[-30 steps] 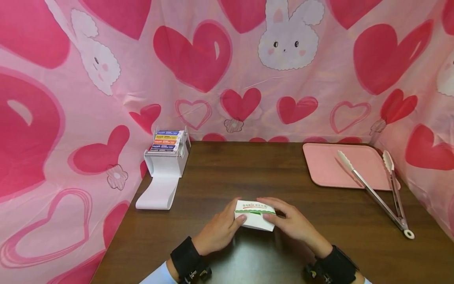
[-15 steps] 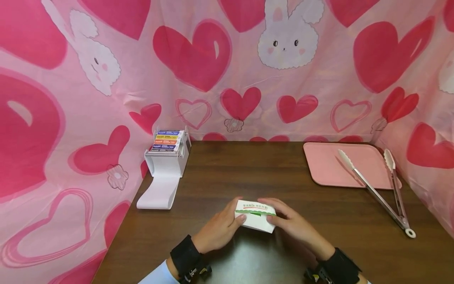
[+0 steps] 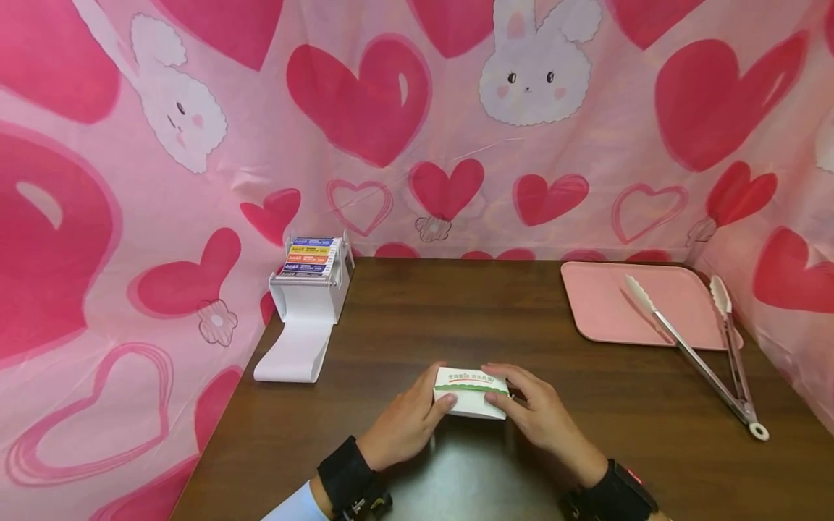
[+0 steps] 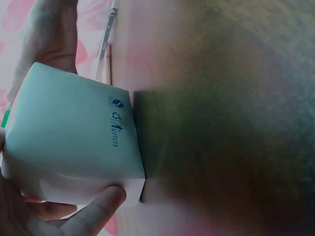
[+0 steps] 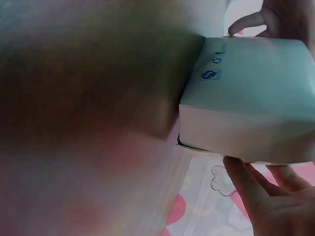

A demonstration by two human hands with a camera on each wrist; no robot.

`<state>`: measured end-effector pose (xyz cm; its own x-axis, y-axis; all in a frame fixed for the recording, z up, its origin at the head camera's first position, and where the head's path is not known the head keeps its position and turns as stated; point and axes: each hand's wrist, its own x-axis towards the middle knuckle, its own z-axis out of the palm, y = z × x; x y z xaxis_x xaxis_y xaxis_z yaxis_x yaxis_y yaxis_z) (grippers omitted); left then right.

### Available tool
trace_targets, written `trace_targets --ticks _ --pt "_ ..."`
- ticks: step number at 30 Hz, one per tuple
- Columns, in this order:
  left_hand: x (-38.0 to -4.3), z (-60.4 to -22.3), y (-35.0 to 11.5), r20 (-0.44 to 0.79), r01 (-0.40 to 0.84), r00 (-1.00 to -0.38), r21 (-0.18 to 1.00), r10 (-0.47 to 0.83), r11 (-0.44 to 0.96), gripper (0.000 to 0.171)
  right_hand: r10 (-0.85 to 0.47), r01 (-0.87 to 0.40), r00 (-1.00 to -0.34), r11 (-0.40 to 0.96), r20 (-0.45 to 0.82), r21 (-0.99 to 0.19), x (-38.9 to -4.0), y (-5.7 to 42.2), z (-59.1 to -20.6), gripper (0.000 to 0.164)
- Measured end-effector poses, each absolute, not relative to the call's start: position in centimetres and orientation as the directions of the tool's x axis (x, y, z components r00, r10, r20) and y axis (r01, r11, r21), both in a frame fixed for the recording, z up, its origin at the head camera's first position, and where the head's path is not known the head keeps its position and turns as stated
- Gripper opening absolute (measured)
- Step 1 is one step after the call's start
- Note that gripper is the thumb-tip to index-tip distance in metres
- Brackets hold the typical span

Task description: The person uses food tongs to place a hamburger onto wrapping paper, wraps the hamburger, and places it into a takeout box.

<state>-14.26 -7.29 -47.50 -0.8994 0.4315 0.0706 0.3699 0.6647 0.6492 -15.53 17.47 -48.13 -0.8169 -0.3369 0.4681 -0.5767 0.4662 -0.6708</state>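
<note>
Between both hands is a small white paper food box (image 3: 465, 407) with printed characters on its lid and a green wavy edge along the front. My left hand (image 3: 405, 421) grips its left side, thumb on the front face. On the opposite side my right hand (image 3: 546, 418) holds it, thumb at the green edge and fingers along the back. In the left wrist view the plain face of the box (image 4: 69, 128) carries small blue printed marks near the tabletop. The right wrist view shows the box's side (image 5: 236, 130) with fingertips at its lid edge.
At the back left of the brown table (image 3: 423, 311) stands a white dispenser (image 3: 309, 278) holding colourful printed packets, a white tongue of card reaching forward. A pink tray (image 3: 606, 311) lies at the back right, with metal tongs (image 3: 700, 369) spread open across its edge.
The green tab that showed below the wavy edge is no longer visible, and the lid's front edge lies flatter. My right thumb has shifted a little left over that edge.
</note>
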Motion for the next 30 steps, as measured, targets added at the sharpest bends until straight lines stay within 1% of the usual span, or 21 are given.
trace_targets --ticks 3,5,7,10,13,18,30 --pt "-14.2 -47.3 -7.2 0.083 0.385 -0.895 0.641 0.439 0.664 0.069 -0.299 -0.553 -0.832 0.514 0.467 -0.656 -15.3 17.1 -48.1 0.035" --pt "-14.1 -47.3 -7.1 0.096 0.404 -0.888 0.630 0.449 0.663 0.069 -0.280 -0.512 -0.857 0.550 0.432 -0.660 -15.1 16.8 -47.8 0.029" --pt "-13.9 -47.3 -6.9 0.110 0.424 -0.882 0.612 0.458 0.668 0.068 -0.255 -0.451 -0.892 0.568 0.373 -0.689 -14.9 16.4 -47.4 0.024" --pt "-13.8 -47.6 -6.7 0.125 0.441 -0.877 0.591 0.464 0.676 0.067 -0.219 -0.364 -0.931 0.565 0.291 -0.740 -14.7 15.9 -46.7 0.026" --pt "-13.7 -47.7 -6.6 0.141 0.449 -0.877 0.583 0.460 0.677 0.066 -0.180 -0.293 -0.956 0.551 0.232 -0.781 -14.6 15.6 -46.5 0.027" --pt "-13.7 -47.7 -6.8 0.140 0.450 -0.875 0.587 0.463 0.673 0.066 -0.153 -0.282 -0.959 0.565 0.237 -0.775 -14.6 14.9 -46.6 0.029" --pt "-13.7 -47.5 -7.1 0.065 0.404 -0.879 0.626 0.472 0.667 0.074 -0.115 -0.293 -0.953 0.587 0.280 -0.755 -14.4 14.1 -47.1 0.033"
